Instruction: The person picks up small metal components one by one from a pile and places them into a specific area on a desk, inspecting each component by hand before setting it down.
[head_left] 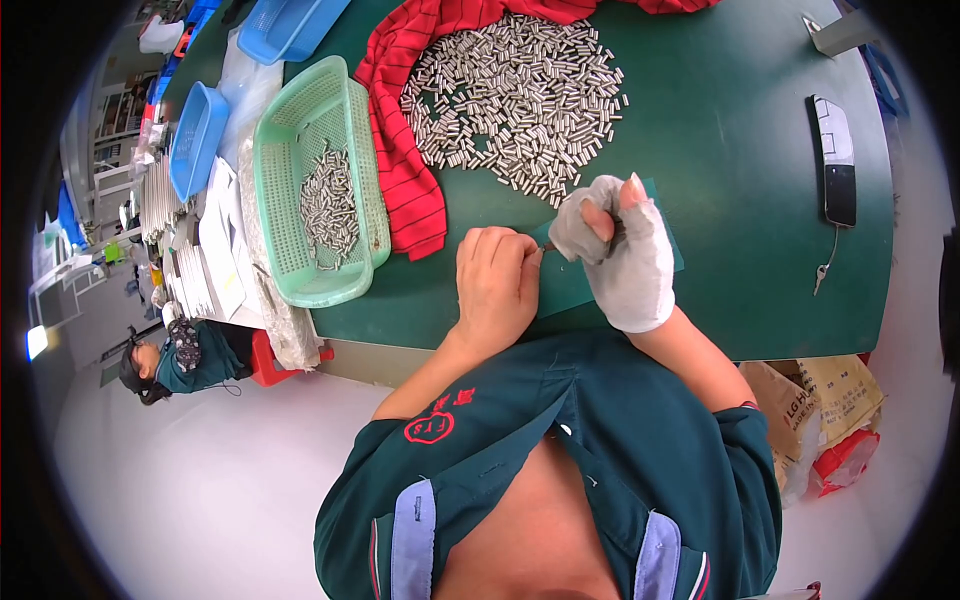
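My bare left hand (497,285) rests at the table's near side, its fingers curled and thumb pinched against them; whatever it holds is too small or hidden to make out. Just right of it, my right hand (617,250) wears a grey-white glove with some fingertips bare. Those fingers are closed, and a thin dark tip (547,246) shows between the two hands; its kind cannot be told. Under the right hand lies a flat green sheet (566,287). Beyond both hands, many short silvery metal pins (520,95) are spread in a heap.
A red striped cloth (412,200) borders the heap. Left of it stands a mint-green basket (354,120) with more pins (330,205) inside. Blue trays (197,140) are farther left. On the right lies a black-and-white device (836,160) with a key (820,280). Another person (195,358) sits at far left.
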